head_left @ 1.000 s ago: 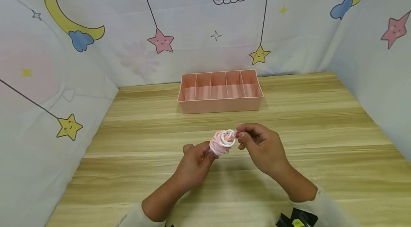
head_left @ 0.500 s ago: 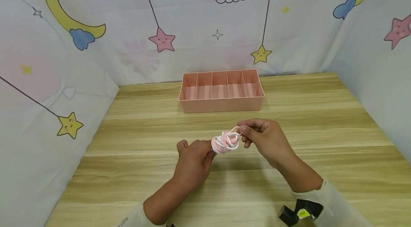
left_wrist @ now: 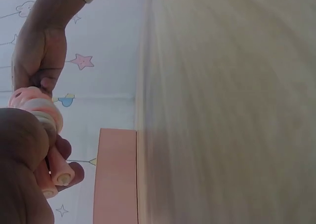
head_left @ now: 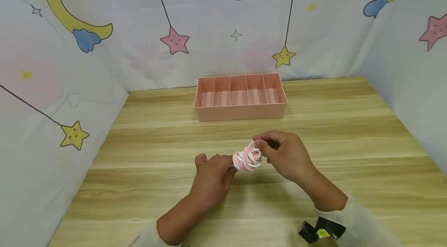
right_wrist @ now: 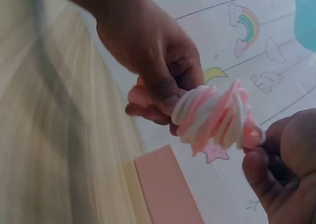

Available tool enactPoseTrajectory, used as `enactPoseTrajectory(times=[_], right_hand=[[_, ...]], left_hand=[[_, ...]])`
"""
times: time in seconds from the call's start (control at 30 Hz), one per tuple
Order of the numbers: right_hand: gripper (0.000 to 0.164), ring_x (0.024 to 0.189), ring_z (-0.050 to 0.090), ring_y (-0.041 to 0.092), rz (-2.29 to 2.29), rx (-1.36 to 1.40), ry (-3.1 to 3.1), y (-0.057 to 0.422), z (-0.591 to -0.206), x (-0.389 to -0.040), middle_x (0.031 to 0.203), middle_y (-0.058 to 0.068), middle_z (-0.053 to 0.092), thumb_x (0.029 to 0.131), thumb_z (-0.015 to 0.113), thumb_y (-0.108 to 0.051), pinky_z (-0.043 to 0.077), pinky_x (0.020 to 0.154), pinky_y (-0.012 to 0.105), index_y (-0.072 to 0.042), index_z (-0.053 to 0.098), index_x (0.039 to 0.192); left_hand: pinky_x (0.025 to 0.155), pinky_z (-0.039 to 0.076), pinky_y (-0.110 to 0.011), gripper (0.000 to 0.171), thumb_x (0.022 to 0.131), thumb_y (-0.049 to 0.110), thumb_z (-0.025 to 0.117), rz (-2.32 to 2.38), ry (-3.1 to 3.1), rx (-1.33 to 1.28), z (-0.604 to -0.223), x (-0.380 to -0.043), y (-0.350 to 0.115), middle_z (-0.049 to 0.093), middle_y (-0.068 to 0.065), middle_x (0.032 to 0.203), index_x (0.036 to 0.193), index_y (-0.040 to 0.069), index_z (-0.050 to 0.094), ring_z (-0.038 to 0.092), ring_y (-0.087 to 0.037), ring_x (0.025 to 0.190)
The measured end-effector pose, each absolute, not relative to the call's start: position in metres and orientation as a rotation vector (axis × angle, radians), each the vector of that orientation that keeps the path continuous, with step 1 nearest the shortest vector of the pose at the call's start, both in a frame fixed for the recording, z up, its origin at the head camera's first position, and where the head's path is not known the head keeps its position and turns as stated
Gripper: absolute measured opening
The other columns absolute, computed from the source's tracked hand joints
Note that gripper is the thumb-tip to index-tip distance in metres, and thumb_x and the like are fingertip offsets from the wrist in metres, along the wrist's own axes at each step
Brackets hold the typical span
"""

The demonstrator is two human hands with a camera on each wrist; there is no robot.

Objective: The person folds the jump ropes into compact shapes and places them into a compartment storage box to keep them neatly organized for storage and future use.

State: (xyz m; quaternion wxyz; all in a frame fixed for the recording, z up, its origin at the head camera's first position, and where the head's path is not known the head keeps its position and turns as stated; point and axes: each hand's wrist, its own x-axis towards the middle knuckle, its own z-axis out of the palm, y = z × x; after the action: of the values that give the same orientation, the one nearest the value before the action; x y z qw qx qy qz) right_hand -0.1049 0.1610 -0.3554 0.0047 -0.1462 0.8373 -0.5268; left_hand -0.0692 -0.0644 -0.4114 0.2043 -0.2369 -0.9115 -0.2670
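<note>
A jump rope (head_left: 246,160), its pink and white cord wound in a thick bundle round its handles, is held above the table in front of me. My left hand (head_left: 211,179) grips the handles from the left; two pink handle ends (left_wrist: 61,173) stick out of that hand in the left wrist view. At the bundle's other end, my right hand (head_left: 288,157) pinches a strand of cord between thumb and forefinger. In the right wrist view the wound cord (right_wrist: 212,116) spans the space between both hands. The left palm hides most of the handles.
A pink box (head_left: 241,113) with several narrow compartments stands at the back of the wooden table (head_left: 146,130). Behind it and at the sides hangs a patterned white cloth (head_left: 209,14). A black device (head_left: 323,229) is strapped to my right wrist.
The right hand first drew a strand of cord up and away from the bundle, then came back left over it. The left hand keeps its grip, and the bundle has shifted slightly right.
</note>
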Motion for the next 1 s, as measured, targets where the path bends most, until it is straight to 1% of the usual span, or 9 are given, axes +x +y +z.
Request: enactPoseTrajectory(times=[0.1, 0.17, 0.23, 0.3, 0.4, 0.53, 0.7, 0.77, 1.0], right_hand=[[0.015, 0.064, 0.064, 0.011, -1.468, -0.598, 2.702, 0.163, -0.352, -0.103, 0.093, -0.002, 0.074, 0.099, 0.068, -0.012, 0.053, 0.056, 0.03, -0.01, 0.079, 0.109], [0.017, 0.06, 0.058, 0.007, -1.383, -0.716, 2.715, 0.167, -0.352, -0.103, 0.091, -0.003, 0.072, 0.098, 0.067, -0.009, 0.049, 0.053, 0.027, -0.009, 0.079, 0.11], [0.019, 0.062, 0.056, 0.005, -1.336, -0.878, 2.745, 0.17, -0.353, -0.103, 0.093, -0.003, 0.073, 0.095, 0.067, -0.004, 0.048, 0.054, 0.027, -0.008, 0.079, 0.11], [0.022, 0.069, 0.061, 0.005, -1.337, -1.052, 2.752, 0.172, -0.356, -0.103, 0.096, -0.002, 0.074, 0.092, 0.067, 0.0, 0.051, 0.058, 0.026, -0.005, 0.079, 0.111], [0.023, 0.088, 0.069, 0.009, -1.309, -1.299, 2.779, 0.173, -0.36, -0.105, 0.103, 0.0, 0.076, 0.09, 0.07, 0.0, 0.056, 0.069, 0.029, -0.003, 0.078, 0.111], [0.024, 0.095, 0.07, 0.015, -1.162, -1.483, 2.782, 0.175, -0.362, -0.109, 0.106, 0.002, 0.075, 0.091, 0.07, 0.0, 0.057, 0.076, 0.033, -0.001, 0.076, 0.115], [0.031, 0.1, 0.072, 0.019, -0.984, -1.649, 2.715, 0.183, -0.361, -0.113, 0.11, 0.006, 0.075, 0.09, 0.073, 0.002, 0.057, 0.082, 0.038, -0.002, 0.074, 0.121], [0.033, 0.1, 0.072, 0.019, -0.999, -1.676, 2.701, 0.185, -0.36, -0.114, 0.111, 0.006, 0.075, 0.089, 0.074, 0.002, 0.058, 0.081, 0.037, -0.002, 0.074, 0.122], [0.022, 0.097, 0.074, 0.018, -1.245, -1.501, 2.759, 0.18, -0.365, -0.112, 0.106, 0.0, 0.077, 0.085, 0.081, 0.0, 0.057, 0.078, 0.029, -0.01, 0.081, 0.104]], left_hand=[[0.081, 0.023, -0.05, 0.019, 0.085, 0.013, 0.082, -0.719, -2.557, -0.648, -0.412, -0.068, -0.066, 0.072, 0.011, 0.088, 0.099, 0.021, 0.073, 0.061, -0.011, 0.08], [0.081, 0.023, -0.049, 0.02, 0.084, 0.013, 0.082, -0.719, -2.557, -0.648, -0.412, -0.067, -0.066, 0.073, 0.012, 0.089, 0.1, 0.022, 0.074, 0.061, -0.011, 0.08], [0.081, 0.023, -0.049, 0.02, 0.084, 0.013, 0.083, -0.723, -2.554, -0.656, -0.412, -0.066, -0.067, 0.073, 0.012, 0.087, 0.1, 0.022, 0.074, 0.061, -0.011, 0.079], [0.081, 0.023, -0.049, 0.02, 0.083, 0.012, 0.083, -0.734, -2.55, -0.66, -0.412, -0.065, -0.067, 0.072, 0.012, 0.086, 0.099, 0.021, 0.074, 0.06, -0.011, 0.077], [0.081, 0.023, -0.05, 0.02, 0.083, 0.011, 0.082, -0.737, -2.552, -0.653, -0.412, -0.065, -0.068, 0.072, 0.011, 0.086, 0.099, 0.02, 0.074, 0.06, -0.011, 0.078], [0.081, 0.024, -0.05, 0.021, 0.082, 0.011, 0.083, -0.705, -2.567, -0.653, -0.412, -0.066, -0.07, 0.072, 0.01, 0.086, 0.099, 0.019, 0.074, 0.06, -0.011, 0.078], [0.08, 0.024, -0.048, 0.019, 0.083, 0.013, 0.083, -0.683, -2.57, -0.679, -0.412, -0.065, -0.072, 0.071, 0.011, 0.085, 0.098, 0.02, 0.074, 0.06, -0.01, 0.077], [0.08, 0.024, -0.048, 0.017, 0.084, 0.013, 0.083, -0.696, -2.564, -0.694, -0.411, -0.064, -0.072, 0.071, 0.011, 0.085, 0.097, 0.02, 0.074, 0.06, -0.01, 0.077], [0.082, 0.025, -0.048, 0.017, 0.087, 0.014, 0.081, -0.714, -2.596, -0.723, -0.409, -0.064, -0.073, 0.074, 0.012, 0.093, 0.103, 0.019, 0.075, 0.062, -0.009, 0.08]])
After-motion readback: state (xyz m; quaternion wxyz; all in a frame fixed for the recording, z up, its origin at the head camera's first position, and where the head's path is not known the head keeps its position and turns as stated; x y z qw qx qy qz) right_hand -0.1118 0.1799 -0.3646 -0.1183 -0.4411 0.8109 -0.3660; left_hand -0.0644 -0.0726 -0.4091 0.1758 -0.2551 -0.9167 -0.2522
